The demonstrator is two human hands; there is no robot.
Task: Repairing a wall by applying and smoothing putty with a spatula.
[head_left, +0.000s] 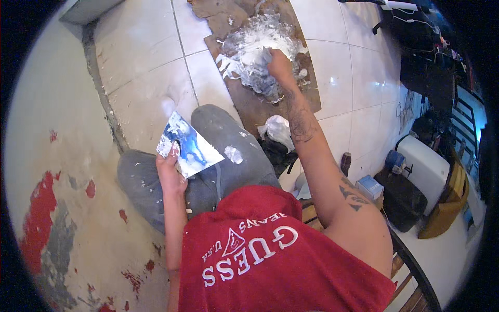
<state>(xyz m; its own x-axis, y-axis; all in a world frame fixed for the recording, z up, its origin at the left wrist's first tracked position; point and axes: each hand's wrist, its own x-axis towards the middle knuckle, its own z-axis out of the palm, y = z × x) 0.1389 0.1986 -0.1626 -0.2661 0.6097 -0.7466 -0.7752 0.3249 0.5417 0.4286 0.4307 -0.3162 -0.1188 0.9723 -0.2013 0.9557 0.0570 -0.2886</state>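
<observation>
My left hand (170,169) is closed on the edge of a flat, square-cornered white and blue sheet (195,147) smeared with white paste, held over my grey-trousered knee. Farther ahead and to the right, my right hand (279,66) reaches down to a heap of white putty-like paste (254,39). Its fingers are closed on a small grey, flat-looking piece (265,55) whose lower edge is in the paste; its exact kind is unclear. Under the paste lies a worn brown board (307,96) with ragged edges.
A white plastic bag (278,130) lies by the board's near end. On the left stands a wall (73,135) with peeling red and grey patches. Pale tiles (332,67) surround the board. A white bin-like container (423,166) and a light-blue box (369,186) stand at right.
</observation>
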